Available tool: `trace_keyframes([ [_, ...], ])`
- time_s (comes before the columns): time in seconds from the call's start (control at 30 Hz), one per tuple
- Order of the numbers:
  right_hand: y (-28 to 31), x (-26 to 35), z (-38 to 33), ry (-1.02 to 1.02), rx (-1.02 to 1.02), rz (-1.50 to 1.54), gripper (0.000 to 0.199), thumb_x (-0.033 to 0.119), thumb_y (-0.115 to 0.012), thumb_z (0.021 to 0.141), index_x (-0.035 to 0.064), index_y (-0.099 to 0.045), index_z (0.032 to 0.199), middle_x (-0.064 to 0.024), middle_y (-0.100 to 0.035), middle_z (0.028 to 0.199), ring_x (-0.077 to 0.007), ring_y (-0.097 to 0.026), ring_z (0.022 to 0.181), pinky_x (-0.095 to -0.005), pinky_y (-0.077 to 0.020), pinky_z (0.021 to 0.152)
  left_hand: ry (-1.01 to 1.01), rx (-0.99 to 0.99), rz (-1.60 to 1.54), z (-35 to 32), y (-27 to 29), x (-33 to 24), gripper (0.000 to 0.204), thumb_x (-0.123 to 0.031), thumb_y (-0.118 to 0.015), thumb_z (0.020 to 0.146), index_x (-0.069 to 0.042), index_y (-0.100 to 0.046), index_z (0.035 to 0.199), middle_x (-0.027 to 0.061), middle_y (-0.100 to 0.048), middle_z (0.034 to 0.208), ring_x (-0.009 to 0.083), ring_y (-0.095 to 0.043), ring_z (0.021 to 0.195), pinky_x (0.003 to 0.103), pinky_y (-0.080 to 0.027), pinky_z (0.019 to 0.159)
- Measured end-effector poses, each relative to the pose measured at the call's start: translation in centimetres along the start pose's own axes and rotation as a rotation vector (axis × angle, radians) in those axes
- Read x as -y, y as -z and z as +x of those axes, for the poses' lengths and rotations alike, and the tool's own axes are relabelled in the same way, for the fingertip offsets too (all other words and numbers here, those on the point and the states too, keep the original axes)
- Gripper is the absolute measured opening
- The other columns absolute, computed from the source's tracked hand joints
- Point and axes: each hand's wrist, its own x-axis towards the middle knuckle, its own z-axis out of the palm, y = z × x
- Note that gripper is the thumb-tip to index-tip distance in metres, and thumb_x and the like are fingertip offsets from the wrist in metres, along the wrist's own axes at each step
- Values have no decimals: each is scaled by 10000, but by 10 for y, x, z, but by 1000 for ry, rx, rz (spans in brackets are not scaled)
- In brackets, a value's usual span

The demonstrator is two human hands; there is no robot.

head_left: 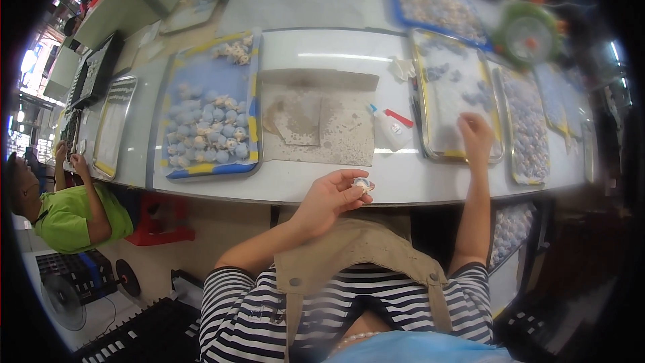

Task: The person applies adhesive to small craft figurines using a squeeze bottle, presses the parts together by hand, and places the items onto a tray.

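Observation:
My left hand (329,198) is closed on a small figurine (363,185), pinched between thumb and fingers near the table's front edge. The figurine is pale, with touches of blue and brown. Off to the right, my right hand (476,136) hangs over the front part of a metal tray (426,140) with a white lining. Its fingers are curled together, and whatever they hold, if anything, is hidden. Several small grey-blue pieces (478,99) lie in this tray. Beside it stands a white squeeze bottle (395,131) with a red part and a blue tip.
A blue tray (176,173) with many round blue-and-white figurines stands on the left. A stained cardboard sheet (349,144) lies in the middle of the table. More filled trays (525,124) stand on the right. A co-worker in a green shirt (84,218) sits at far left.

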Motion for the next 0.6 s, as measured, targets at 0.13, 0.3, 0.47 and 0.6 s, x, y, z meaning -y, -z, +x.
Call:
trace_keyframes([
  [0.13, -16, 77, -50, -233, 307, 692, 218, 20, -622, 762, 24, -589, 977, -8, -590, 796, -68, -532, 692, -187, -430, 605, -32, -23, 16, 7, 2, 4, 325, -90, -541, 858, -22, -471, 1168, 67, -558, 1033, 135, -565, 890, 207, -462, 763],
  [0.3, -45, 135, -107, -88, 556, 791, 242, -64, -600, 745, -6, -562, 977, -85, -575, 969, -141, -553, 892, -266, -444, 800, -137, -77, 41, 4, 5, 1, 363, -145, -528, 877, -1, -450, 1201, 67, -554, 1044, 131, -560, 922, 224, -464, 793],
  [0.47, -67, 163, -125, 122, 508, 737, 244, -46, -636, 726, 29, -591, 953, -77, -576, 957, -171, -561, 886, -278, -446, 794, -258, -79, 19, -7, 13, -4, 353, -161, -510, 889, 6, -454, 1194, 63, -562, 1019, 128, -562, 905, 252, -456, 839],
  [0.6, -74, 173, -126, 402, 311, 506, 228, -39, -668, 697, 27, -608, 907, -99, -597, 928, -181, -584, 832, -262, -478, 713, -365, -139, 170, -10, 21, -9, 333, -93, -524, 874, 7, -463, 1186, 70, -566, 1012, 125, -559, 888, 258, -457, 835],
])
